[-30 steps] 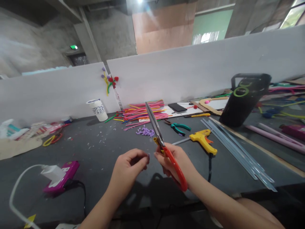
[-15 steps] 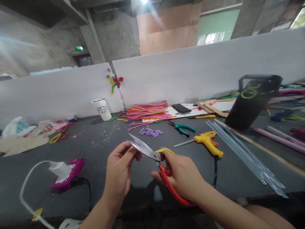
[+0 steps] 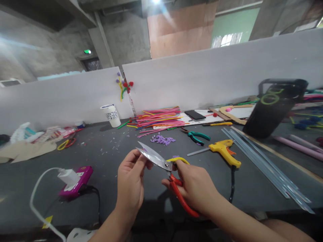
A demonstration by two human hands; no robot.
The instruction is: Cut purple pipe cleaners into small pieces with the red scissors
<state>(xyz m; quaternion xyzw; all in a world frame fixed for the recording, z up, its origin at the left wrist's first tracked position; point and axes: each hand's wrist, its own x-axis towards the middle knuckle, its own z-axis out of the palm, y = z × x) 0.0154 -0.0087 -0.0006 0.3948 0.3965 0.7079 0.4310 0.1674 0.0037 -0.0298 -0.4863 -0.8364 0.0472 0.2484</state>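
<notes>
Left hand (image 3: pixel 130 181) is pinched, contents indiscernible, beside the parted blades of scissors (image 3: pixel 152 157) gripped with a yellow stem (image 3: pixel 183 159) in the right hand (image 3: pixel 198 183); cut purple pieces (image 3: pixel 163 139) are piled on the table (image 3: pixel 85 154), pink stems (image 3: pixel 158 118) bundled uncut.

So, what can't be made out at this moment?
All in the head view:
What, if anything, the left hand pinches: hidden by its fingers and the scissors.
Far end of the glue gun cord: behind the right forearm.
White object, bottom edge: cut off by the frame.
Black bottle logo: blurred.
</notes>
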